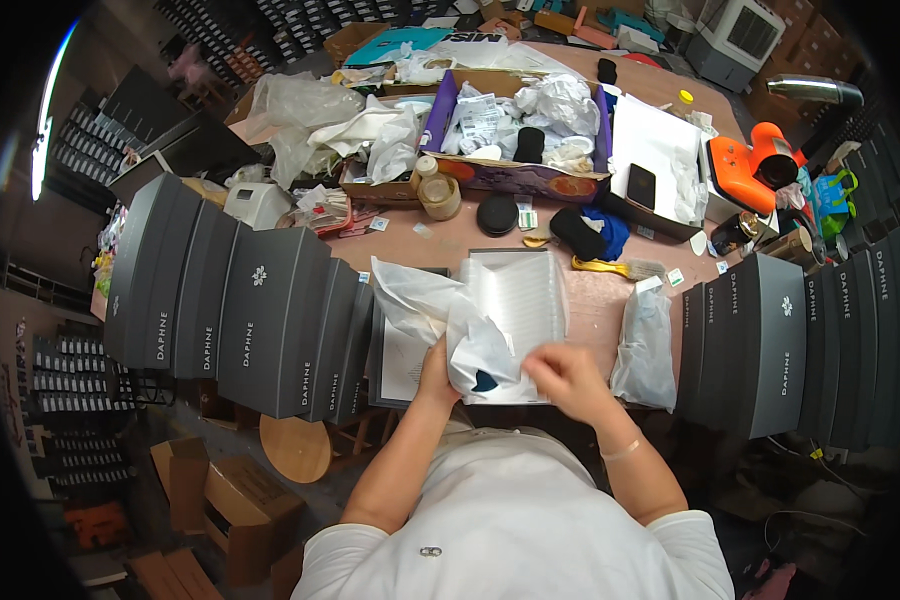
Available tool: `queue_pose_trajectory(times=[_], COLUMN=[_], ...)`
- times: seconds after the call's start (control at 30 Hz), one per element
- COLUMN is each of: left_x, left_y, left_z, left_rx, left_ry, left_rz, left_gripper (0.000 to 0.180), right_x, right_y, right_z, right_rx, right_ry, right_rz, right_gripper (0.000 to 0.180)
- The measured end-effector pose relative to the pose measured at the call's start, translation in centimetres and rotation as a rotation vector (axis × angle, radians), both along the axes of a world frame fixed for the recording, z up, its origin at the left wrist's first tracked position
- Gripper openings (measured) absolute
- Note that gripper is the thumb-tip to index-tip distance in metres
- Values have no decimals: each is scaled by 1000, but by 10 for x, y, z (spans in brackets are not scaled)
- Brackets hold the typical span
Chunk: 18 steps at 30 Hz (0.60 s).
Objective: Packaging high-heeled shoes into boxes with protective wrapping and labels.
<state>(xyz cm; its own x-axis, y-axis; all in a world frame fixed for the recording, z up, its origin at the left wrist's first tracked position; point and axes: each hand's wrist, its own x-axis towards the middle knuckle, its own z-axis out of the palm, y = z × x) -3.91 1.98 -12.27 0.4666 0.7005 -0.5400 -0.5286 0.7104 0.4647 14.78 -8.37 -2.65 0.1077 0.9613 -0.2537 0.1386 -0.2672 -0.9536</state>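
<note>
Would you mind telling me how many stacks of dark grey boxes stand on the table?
2: one stack of dark grey boxes to the left of the left hand, another stack at the table's right end. More may be hidden beyond the edge.

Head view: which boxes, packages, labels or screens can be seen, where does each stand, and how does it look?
Left boxes: dark grey row with pale emblem, left of the hands.
Right boxes: same grey row, at right.
Open box: purple-walled tray, far centre, full of white wrappings.
Phone: black, dark screen, on white sheet.
White bag: crumpled, held by left hand and right hand.
Clear bag: upright, right of the hands.
</note>
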Motion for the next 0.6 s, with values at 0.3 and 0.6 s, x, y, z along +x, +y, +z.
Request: queue_pose_trajectory(times=[0.3, 0.6], left_x=[20, -10], left_y=[-13, -26], left_z=[21, 54], left_rx=[440, 304], left_ry=[399, -232], left_rz=[332, -32], left_gripper=[40, 92], right_x=[-21, -8], right_y=[-15, -29], right_z=[-64, -74], right_rx=[-167, -38], right_ry=[795, 768], right_rz=[-164, -221], right_gripper=[43, 48])
